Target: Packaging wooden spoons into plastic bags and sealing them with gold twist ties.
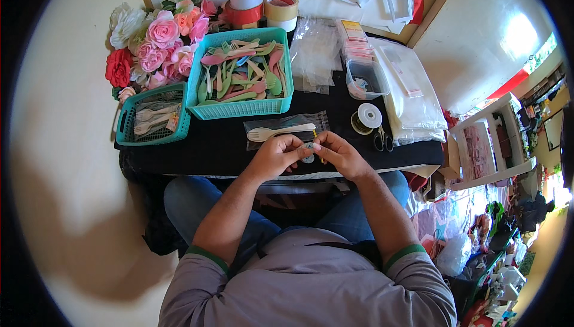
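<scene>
My left hand and my right hand meet near the table's front edge, fingertips pinching a small pale tag between them. A thin yellow strip, perhaps a twist tie, runs upright by my right fingers. Just beyond my hands, a cream plastic fork and spoon lie on a clear plastic bag. How the tag and the strip are joined, I cannot tell.
A teal basket of coloured plastic cutlery and a smaller teal basket with bagged cutlery stand left. Rightward are a clear tub, a wire spool, scissors and plastic bags. Tape rolls and artificial flowers stand behind.
</scene>
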Tool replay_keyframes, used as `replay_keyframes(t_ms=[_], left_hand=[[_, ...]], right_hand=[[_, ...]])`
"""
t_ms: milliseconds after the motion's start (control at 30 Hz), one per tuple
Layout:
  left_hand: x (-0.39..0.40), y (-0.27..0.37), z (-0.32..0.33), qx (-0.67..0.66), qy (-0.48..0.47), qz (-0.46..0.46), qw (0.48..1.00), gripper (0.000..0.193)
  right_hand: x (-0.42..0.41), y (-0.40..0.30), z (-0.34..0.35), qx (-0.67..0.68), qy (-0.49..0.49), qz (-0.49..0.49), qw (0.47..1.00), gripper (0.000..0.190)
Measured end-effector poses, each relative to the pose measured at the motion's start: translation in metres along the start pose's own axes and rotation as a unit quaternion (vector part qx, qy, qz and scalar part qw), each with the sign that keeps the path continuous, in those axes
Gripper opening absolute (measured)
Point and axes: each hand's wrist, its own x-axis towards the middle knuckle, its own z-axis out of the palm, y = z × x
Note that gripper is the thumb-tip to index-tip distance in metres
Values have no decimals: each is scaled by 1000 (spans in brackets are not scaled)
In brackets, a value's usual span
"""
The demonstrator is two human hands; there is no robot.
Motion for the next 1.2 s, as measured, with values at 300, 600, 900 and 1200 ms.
replay_keyframes(t_ms=[300,600,900,1200], left_hand=[[0,-3,-2,-26,-6,6,1000,35],[0,-4,-2,-24,-14,11,1000,34],[0,-2,-5,-27,-34,11,999,36],[-1,1,-4,-19,-38,9,999,36]], right_hand=[[1,1,0,15,-8,-8,1000,22],[1,3,-5,49,9,5,999,22],[0,1,-4,52,3,4,999,20],[-2,2,-2,41,22,-8,999,15]])
